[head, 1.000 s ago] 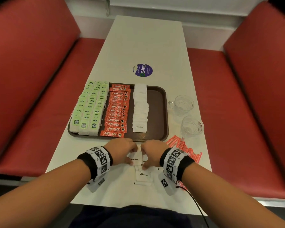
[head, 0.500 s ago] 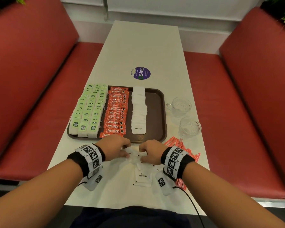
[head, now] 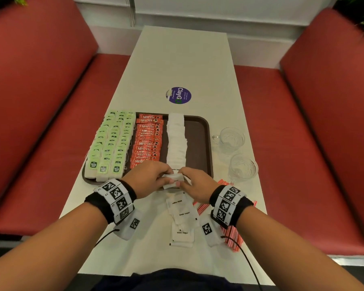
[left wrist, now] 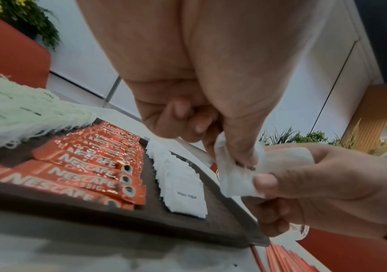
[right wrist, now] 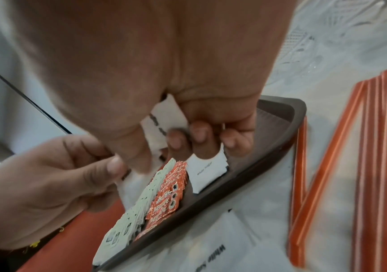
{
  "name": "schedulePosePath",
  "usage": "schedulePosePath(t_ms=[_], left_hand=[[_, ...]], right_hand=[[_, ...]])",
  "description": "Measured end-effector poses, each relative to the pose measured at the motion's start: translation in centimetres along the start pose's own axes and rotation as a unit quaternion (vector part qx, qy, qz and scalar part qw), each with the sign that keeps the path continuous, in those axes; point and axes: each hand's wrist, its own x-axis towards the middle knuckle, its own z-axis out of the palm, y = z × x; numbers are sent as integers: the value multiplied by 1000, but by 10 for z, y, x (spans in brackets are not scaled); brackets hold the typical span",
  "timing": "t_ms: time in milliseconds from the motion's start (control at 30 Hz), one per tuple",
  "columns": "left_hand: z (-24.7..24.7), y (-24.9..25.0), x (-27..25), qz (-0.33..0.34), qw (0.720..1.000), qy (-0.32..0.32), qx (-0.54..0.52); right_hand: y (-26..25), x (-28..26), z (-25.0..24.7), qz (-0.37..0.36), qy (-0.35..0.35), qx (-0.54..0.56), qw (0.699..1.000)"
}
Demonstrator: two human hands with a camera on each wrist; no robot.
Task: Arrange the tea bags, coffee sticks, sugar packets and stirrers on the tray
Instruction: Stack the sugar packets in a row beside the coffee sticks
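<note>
You hold a small bunch of white sugar packets (head: 172,180) between both hands, just above the near rim of the brown tray (head: 200,143). They are flat white paper sachets with tiny black print, slightly crumpled where your fingers press. Your left hand (head: 149,177) pinches one end with thumb and fingertips; your right hand (head: 195,185) pinches the other end, fingers curled round the paper.

On the tray, green tea bags (head: 111,141) fill the left side, orange Nescafé coffee sticks (head: 148,141) run beside them, and a row of sugar packets (head: 176,141) lies next, overlapping like shingles.

Compared with a second ago, your hands have come up off the table and forward toward the tray's near edge, carrying the bunch.

More loose sugar packets (head: 182,219) lie on the white table (head: 187,59) near you, red-striped stirrers (head: 231,236) under your right wrist, two glass cups (head: 229,139) right of the tray. Red benches (head: 40,101) flank the table.
</note>
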Motion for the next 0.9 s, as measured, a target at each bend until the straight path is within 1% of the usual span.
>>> schedulePosePath(t_ms=[67,167,267,333,400,467,533,600,667,733,833,900], left_hand=[[1,-1,4,-3,1000,10,-24],[3,-5,12,-22,998,36,-52],[9,-9,24,-66,992,66,-88],[14,-13,34,-99,990,71,-74],[18,-15,41,-120,990,58,-41],[22,-16,48,-126,991,42,-15],[24,-15,53,-138,990,28,6],[26,-15,57,-147,988,31,27],[27,-13,58,-144,987,51,52],[29,-11,57,-113,989,52,77],[34,-7,56,-53,992,-8,118],[36,-6,56,-46,990,-28,133]], right_hand=[[5,3,-2,-10,23,2,1000],[9,5,-6,-4,33,2,999],[13,8,-11,31,57,20,998],[15,8,-17,71,68,56,994],[16,5,-23,97,76,98,988],[16,3,-28,108,80,119,984],[19,3,-30,114,80,112,984],[22,5,-30,128,85,125,980],[26,5,-29,139,87,151,975],[27,4,-28,138,88,157,974],[28,5,-29,124,92,125,980],[30,6,-27,112,95,94,985]])
